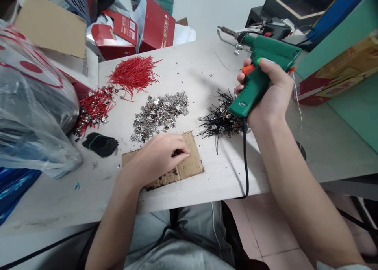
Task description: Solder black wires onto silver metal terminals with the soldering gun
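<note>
My right hand (273,90) is closed around the grip of a green soldering gun (262,67), held up above the table with its metal tip pointing left. A black cord (245,155) hangs from its handle over the table edge. My left hand (159,155) rests on a scorched cardboard pad (189,165), its fingers curled and pinching something small and dark that I cannot make out. A pile of black wires with metal tabs (221,120) lies just under the gun. A heap of small silver metal tabs (161,114) lies beyond my left hand.
Loose red wires (134,73) and red wires with tabs (94,108) lie at the far left of the white table (206,183). A black wire bundle (100,144) sits by a large plastic bag (32,112). Red boxes (138,29) crowd the back; cartons (339,77) stand at right.
</note>
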{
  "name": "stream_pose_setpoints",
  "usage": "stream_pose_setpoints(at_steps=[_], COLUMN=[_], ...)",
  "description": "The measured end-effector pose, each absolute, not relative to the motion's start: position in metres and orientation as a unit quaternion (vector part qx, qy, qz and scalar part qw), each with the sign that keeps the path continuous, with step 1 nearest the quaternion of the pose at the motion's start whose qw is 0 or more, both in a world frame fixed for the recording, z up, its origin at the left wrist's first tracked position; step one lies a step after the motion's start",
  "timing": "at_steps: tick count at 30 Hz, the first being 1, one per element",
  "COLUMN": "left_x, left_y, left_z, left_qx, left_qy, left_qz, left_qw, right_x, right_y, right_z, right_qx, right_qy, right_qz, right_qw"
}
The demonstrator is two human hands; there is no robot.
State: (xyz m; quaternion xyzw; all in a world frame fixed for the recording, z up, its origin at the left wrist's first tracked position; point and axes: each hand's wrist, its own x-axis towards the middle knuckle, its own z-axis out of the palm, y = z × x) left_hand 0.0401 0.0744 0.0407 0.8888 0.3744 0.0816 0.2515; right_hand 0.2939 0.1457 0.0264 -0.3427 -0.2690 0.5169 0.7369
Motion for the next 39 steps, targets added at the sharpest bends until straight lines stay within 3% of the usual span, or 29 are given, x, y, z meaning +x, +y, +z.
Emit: stream_pose_setpoints(at_steps=[39], left_x=[0.0387], left_y=[0.075], left_z=[0.0375], left_qx=[0.876], left_qy=[0.387], left_qz=[0.091], left_qw=[0.272], right_x=[0.2946], right_y=[0.1475], right_z=[0.0276], right_qx=[-0.343], right_qy=[-0.236], right_qz=[0.523], right_qw=[0.744])
